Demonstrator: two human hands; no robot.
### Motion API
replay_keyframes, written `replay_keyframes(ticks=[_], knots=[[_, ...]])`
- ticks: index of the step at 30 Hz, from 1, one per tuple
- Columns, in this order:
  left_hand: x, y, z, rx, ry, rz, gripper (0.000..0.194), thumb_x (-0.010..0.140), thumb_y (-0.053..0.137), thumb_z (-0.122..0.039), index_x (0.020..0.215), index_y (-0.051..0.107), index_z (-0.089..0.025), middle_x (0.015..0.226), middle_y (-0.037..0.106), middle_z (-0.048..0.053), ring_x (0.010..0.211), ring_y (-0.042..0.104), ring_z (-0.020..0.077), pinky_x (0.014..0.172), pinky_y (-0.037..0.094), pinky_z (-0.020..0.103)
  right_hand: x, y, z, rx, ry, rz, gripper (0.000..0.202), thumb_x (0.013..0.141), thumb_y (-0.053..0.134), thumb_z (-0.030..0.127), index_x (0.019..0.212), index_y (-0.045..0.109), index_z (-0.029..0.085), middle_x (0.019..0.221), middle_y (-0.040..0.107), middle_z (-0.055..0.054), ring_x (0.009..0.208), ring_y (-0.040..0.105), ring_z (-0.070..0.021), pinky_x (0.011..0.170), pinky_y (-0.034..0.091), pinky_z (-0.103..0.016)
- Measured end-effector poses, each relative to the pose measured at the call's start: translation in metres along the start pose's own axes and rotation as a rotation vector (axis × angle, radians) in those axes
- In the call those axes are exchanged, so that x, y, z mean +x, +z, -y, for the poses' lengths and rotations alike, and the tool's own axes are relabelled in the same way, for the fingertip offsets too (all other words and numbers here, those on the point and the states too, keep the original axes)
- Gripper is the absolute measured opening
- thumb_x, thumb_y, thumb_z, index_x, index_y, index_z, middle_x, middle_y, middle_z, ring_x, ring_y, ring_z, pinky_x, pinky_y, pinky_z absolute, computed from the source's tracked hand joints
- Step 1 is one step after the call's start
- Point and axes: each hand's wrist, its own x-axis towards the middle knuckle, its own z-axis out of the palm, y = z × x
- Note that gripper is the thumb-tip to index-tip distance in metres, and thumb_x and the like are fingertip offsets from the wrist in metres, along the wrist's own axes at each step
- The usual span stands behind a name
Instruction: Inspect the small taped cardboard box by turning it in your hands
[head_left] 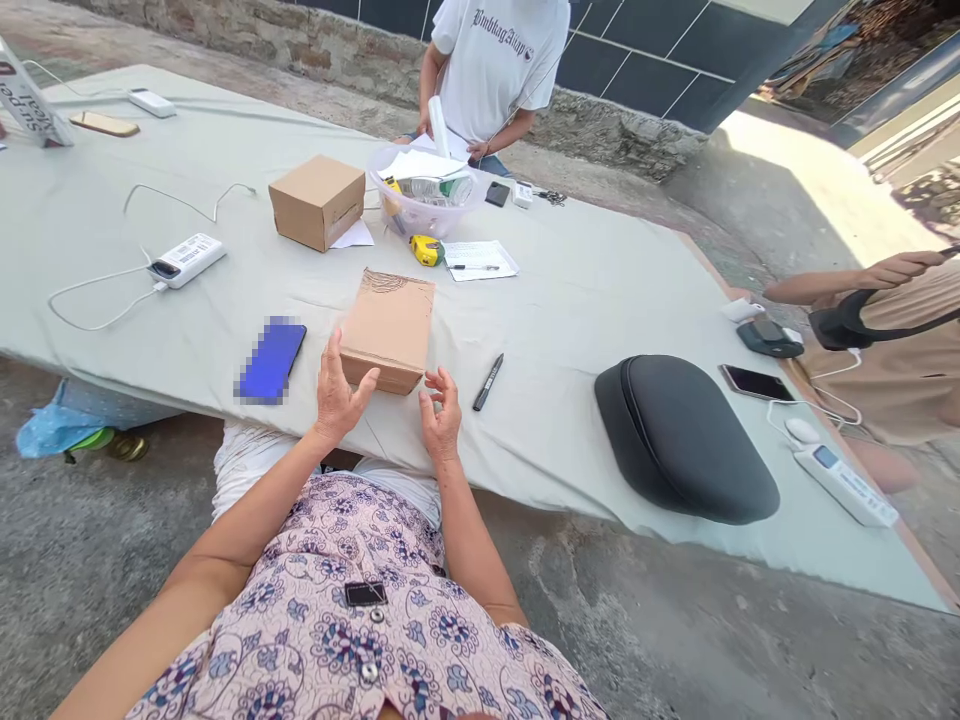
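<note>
Pale-covered table standing outdoors, with a cardboard box lying near its edge

Beyond the table, we are seeing a dark tiled wall rising above a rough stone base, while grey concrete ground is showing below the near edge. We are facing the cardboard box, which is lying flat just in front of us, dark scribbled lines running along the far end of its top. Our left hand is hovering at its near left corner, fingers open and spreading, the thumb pointing toward the front face. Our right hand is waiting beside the near right corner, its fingers curling loosely and gripping nothing. We cannot tell whether either hand is touching the cardboard.

To the left, a blue-faced device is lying near our left hand; to the right, we are seeing a black marker and, well apart, a rounded black case. Farther back, a second box is sitting beside a filled plastic basin, and a yellow tape measure is resting beside a notepad. Behind the basin, a person in a white T-shirt is handling papers; at the right, another person's hand is holding a black strap.
</note>
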Motion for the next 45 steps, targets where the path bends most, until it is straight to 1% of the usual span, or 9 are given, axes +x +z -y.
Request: replay_keyframes(ticks=[6, 10, 17, 21, 26, 28, 33, 40, 45], knots=[[0.004, -0.002, 0.002, -0.041, -0.043, 0.003, 0.082, 0.093, 0.059, -0.064, 0.157, 0.029, -0.023, 0.156, 0.045, 0.02, 0.149, 0.043, 0.0321, 0.124, 0.037, 0.051, 0.003, -0.001, 0.006, 0.022, -0.048, 0.134, 0.036, 0.093, 0.058, 0.045, 0.121, 0.066, 0.024, 0.111, 0.074, -0.009, 0.1, 0.069, -0.022, 0.08, 0.058, -0.036], [0.005, -0.003, -0.002, -0.018, 0.035, 0.067, 0.067, 0.094, 0.059, -0.061, 0.145, 0.044, -0.021, 0.146, 0.052, 0.018, 0.142, 0.049, 0.0319, 0.121, 0.039, 0.053, 0.002, -0.003, 0.006, 0.028, -0.079, 0.068, 0.028, 0.09, 0.063, 0.047, 0.106, 0.065, 0.024, 0.101, 0.071, -0.006, 0.097, 0.066, -0.0219, 0.081, 0.055, -0.037], [0.003, 0.0, -0.004, -0.005, 0.026, 0.112, 0.063, 0.092, 0.063, -0.059, 0.14, 0.045, -0.022, 0.144, 0.051, 0.018, 0.141, 0.047, 0.0315, 0.12, 0.04, 0.052, 0.002, 0.002, 0.003, 0.025, 0.031, 0.009, 0.026, 0.086, 0.068, 0.046, 0.098, 0.06, 0.024, 0.099, 0.068, -0.004, 0.097, 0.064, -0.0204, 0.081, 0.054, -0.035], [0.006, 0.002, -0.003, -0.052, -0.048, 0.092, 0.061, 0.093, 0.061, -0.061, 0.137, 0.045, -0.023, 0.138, 0.055, 0.015, 0.135, 0.052, 0.0286, 0.116, 0.043, 0.047, 0.002, 0.002, -0.003, -0.035, 0.007, 0.043, 0.029, 0.087, 0.069, 0.04, 0.11, 0.061, 0.023, 0.107, 0.069, -0.006, 0.103, 0.065, -0.0222, 0.09, 0.055, -0.04], [0.014, 0.0, 0.001, -0.087, -0.145, -0.016, 0.054, 0.094, 0.057, -0.061, 0.129, 0.046, -0.021, 0.132, 0.056, 0.014, 0.127, 0.055, 0.0272, 0.112, 0.044, 0.045, 0.004, 0.005, -0.01, -0.083, -0.106, 0.171, 0.052, 0.092, 0.062, 0.031, 0.142, 0.051, 0.025, 0.14, 0.064, -0.013, 0.128, 0.061, -0.0259, 0.113, 0.049, -0.048], [0.015, -0.002, 0.003, -0.109, -0.15, -0.038, 0.049, 0.095, 0.057, -0.057, 0.127, 0.047, -0.021, 0.131, 0.057, 0.014, 0.126, 0.055, 0.0266, 0.111, 0.043, 0.045, 0.004, 0.006, -0.012, -0.07, -0.083, 0.184, 0.055, 0.094, 0.06, 0.033, 0.147, 0.048, 0.026, 0.143, 0.064, -0.013, 0.123, 0.065, -0.0251, 0.111, 0.051, -0.046], [0.009, -0.002, 0.003, -0.138, -0.159, -0.036, 0.045, 0.093, 0.059, -0.049, 0.127, 0.048, -0.022, 0.131, 0.057, 0.013, 0.127, 0.054, 0.0266, 0.112, 0.042, 0.046, 0.002, 0.008, -0.012, 0.014, 0.098, 0.099, 0.052, 0.094, 0.062, 0.044, 0.142, 0.055, 0.025, 0.131, 0.072, -0.012, 0.096, 0.074, -0.0214, 0.097, 0.059, -0.042], [0.005, -0.003, -0.009, -0.236, -0.251, 0.02, 0.045, 0.092, 0.06, -0.05, 0.125, 0.047, -0.023, 0.128, 0.055, 0.011, 0.109, 0.057, 0.0213, 0.091, 0.05, 0.034, 0.003, 0.005, -0.012, 0.138, 0.131, -0.016, 0.042, 0.089, 0.067, 0.045, 0.124, 0.066, 0.023, 0.118, 0.071, -0.011, 0.09, 0.072, -0.0197, 0.089, 0.059, -0.039], [0.004, -0.001, -0.011, -0.354, -0.372, 0.041, 0.039, 0.093, 0.06, -0.046, 0.122, 0.047, -0.023, 0.124, 0.053, 0.01, 0.108, 0.056, 0.0195, 0.092, 0.051, 0.033, 0.005, -0.002, -0.01, 0.252, 0.103, -0.142, 0.039, 0.087, 0.068, 0.049, 0.116, 0.068, 0.024, 0.123, 0.065, -0.01, 0.097, 0.067, -0.0189, 0.087, 0.058, -0.036]])
